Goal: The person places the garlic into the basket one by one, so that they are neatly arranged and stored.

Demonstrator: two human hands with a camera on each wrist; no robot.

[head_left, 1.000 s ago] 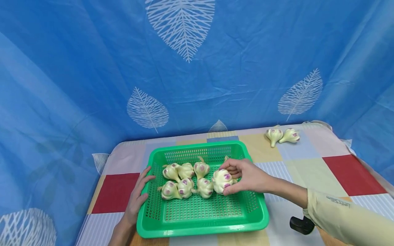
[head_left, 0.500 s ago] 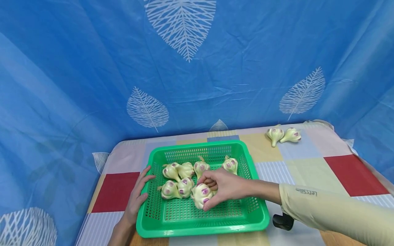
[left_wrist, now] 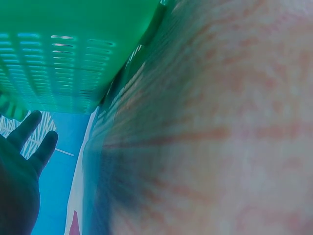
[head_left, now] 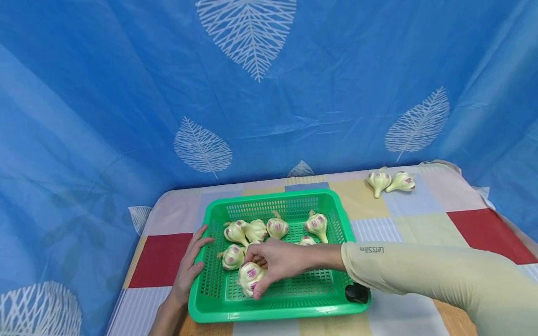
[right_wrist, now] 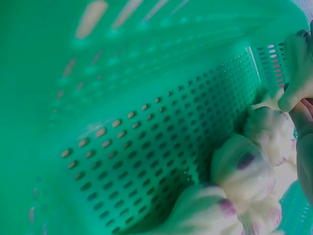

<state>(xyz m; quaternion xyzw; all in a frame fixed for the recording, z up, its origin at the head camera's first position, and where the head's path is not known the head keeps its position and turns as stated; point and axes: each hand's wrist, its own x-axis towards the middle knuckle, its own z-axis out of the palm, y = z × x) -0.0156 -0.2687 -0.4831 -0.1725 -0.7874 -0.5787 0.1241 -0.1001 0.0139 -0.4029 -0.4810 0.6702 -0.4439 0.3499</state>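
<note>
In the head view, my right hand (head_left: 280,260) pinches a purple-striped white garlic bulb (head_left: 251,278) between thumb and fingers, over the front left of a green plastic basket (head_left: 277,314). My left hand (head_left: 188,267) lies against the basket's left side, fingers extended along the rim. Several more bulbs lie inside, among them one garlic bulb (head_left: 232,257) just left of the held one and another garlic bulb (head_left: 316,224) at the right. The right hand partly hides some of them. From the right wrist view, garlic bulbs (right_wrist: 243,164) cluster beside the perforated wall.
Two garlic bulbs (head_left: 379,181) sit outside the basket, at the table's far right. A patchwork cloth (head_left: 420,228) covers the table, with bare wood at the front edge. Behind hangs a blue curtain (head_left: 319,84) with white leaf prints. A black object (head_left: 357,293) hangs under the right wrist.
My right hand has carried the bulb leftward and toward the front across the basket, uncovering bulbs on the right. My left hand stays at the basket's left side.
</note>
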